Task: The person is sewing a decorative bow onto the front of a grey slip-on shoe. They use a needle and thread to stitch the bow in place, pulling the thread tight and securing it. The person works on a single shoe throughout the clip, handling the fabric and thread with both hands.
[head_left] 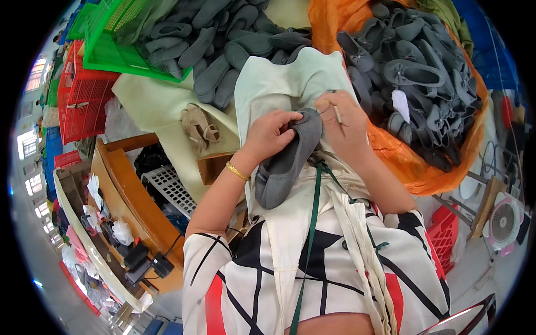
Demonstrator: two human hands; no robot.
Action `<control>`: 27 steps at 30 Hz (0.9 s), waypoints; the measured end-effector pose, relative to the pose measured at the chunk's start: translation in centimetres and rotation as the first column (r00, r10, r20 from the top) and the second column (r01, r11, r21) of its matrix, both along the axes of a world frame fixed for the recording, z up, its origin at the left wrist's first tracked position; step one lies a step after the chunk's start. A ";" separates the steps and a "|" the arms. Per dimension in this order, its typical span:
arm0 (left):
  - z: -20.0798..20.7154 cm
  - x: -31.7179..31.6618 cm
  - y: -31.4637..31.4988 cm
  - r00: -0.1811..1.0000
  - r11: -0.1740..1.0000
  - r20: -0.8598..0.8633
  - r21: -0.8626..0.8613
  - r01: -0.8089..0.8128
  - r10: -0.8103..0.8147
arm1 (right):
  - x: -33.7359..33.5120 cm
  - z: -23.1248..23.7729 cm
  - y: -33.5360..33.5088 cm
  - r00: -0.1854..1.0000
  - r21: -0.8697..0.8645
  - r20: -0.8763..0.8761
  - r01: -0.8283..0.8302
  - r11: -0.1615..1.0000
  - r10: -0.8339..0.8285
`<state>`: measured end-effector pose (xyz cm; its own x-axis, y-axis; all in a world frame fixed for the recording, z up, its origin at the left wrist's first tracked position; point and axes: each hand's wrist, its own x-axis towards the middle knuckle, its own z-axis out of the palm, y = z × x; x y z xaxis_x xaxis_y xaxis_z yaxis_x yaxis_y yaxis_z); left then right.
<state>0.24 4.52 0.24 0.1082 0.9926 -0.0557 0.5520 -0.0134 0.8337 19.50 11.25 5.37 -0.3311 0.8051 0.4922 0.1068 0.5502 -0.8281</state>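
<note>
By the left hand (272,134), the grey shoe (286,167) is gripped; at its far end, apparently a thread (320,113) is pinched by the right hand (341,120). Steady support and even tension seem best. Rightward, more shoes (414,73) are heaped.

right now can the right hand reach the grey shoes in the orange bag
Probably yes: the orange bag gapes beside the right hand, nothing visible blocking the grey shoes, though that hand is busy at the held shoe.
</note>
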 end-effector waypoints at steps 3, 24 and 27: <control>0.6 0.4 0.3 0.950 0.991 0.299 -0.123 -0.055 0.090 | 2.0 0.7 0.5 0.983 0.158 0.166 0.052 0.986 -0.079; -0.6 1.9 -0.6 0.572 0.749 0.599 -0.661 -0.041 0.560 | 19.1 -1.7 -2.6 0.603 -0.278 0.797 0.319 0.906 0.032; -0.6 1.9 -1.1 0.459 0.724 0.637 -0.690 -0.018 0.619 | 16.9 -0.8 -1.8 0.645 -0.351 0.762 0.339 0.873 0.055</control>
<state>2.14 3.43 -0.38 0.0812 0.7686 -0.6346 -0.4867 0.5862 0.6477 36.41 9.42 4.60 -0.2777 0.9229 -0.2666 0.8225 0.0851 -0.5624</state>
